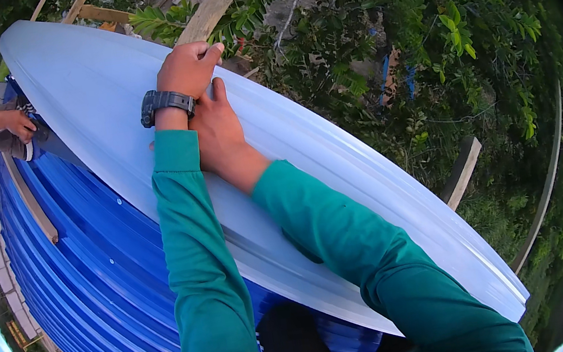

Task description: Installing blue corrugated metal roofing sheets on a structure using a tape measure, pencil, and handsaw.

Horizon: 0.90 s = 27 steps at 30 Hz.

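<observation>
A pale, whitish-blue ribbed roofing sheet [85, 81] lies slantwise in front of me, from far left to near right. My left hand [187, 72], with a dark watch [168, 105] at its wrist, is at the sheet's far edge. Its fingers are curled in, and what they may hold is hidden. Crossing beneath the left wrist, my right hand [222, 130] rests on the sheet. Its thumb points away from me and a fingertip shows left of the wrist; its other fingers are covered.
Blue ribbed roofing [101, 232] spreads at left, with a wooden strip [30, 195] on it. Another person's hand [15, 123] is near the sheet's far-left end. Wooden beams [213, 11] [462, 174] jut beyond the sheet's far edge. Leafy bushes [458, 40] grow at right.
</observation>
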Each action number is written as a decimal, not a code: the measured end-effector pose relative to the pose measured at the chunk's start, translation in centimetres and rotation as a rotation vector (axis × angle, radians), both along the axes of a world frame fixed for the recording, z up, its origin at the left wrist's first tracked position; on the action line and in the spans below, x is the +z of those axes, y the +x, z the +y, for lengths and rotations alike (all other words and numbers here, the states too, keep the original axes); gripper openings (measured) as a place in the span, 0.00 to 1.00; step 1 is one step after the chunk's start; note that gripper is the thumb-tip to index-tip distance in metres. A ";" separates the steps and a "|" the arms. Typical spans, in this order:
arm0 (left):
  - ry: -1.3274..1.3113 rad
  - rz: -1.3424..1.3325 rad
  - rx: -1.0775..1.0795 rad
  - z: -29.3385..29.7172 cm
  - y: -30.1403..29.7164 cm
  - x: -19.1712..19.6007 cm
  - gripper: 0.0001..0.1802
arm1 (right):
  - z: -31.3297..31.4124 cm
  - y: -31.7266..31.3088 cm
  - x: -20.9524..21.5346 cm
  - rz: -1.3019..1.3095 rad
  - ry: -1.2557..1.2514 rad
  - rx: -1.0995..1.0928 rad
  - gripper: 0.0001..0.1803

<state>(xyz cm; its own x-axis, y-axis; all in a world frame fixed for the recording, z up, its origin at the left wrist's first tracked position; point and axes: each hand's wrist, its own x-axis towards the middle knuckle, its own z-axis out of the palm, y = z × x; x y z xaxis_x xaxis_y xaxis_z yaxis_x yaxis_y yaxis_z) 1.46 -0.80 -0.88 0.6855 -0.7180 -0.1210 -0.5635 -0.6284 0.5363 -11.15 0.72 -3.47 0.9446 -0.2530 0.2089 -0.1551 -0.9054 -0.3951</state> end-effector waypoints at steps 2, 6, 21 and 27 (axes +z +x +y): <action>0.051 -0.072 -0.044 0.1 0.1 0.2 0.26 | 0.1 0.0 -0.2 -0.075 0.018 -0.035 0.31; 0.003 -0.112 -0.052 0.5 0.5 -0.5 0.26 | 0.5 0.4 -0.4 -0.177 0.046 -0.055 0.35; 0.052 -0.107 -0.012 0.0 -1.0 0.5 0.25 | -0.3 -0.2 0.1 -0.184 0.054 -0.016 0.40; 0.045 -0.114 -0.010 0.0 -1.5 0.9 0.24 | -0.2 -0.3 0.2 -0.194 0.042 -0.029 0.40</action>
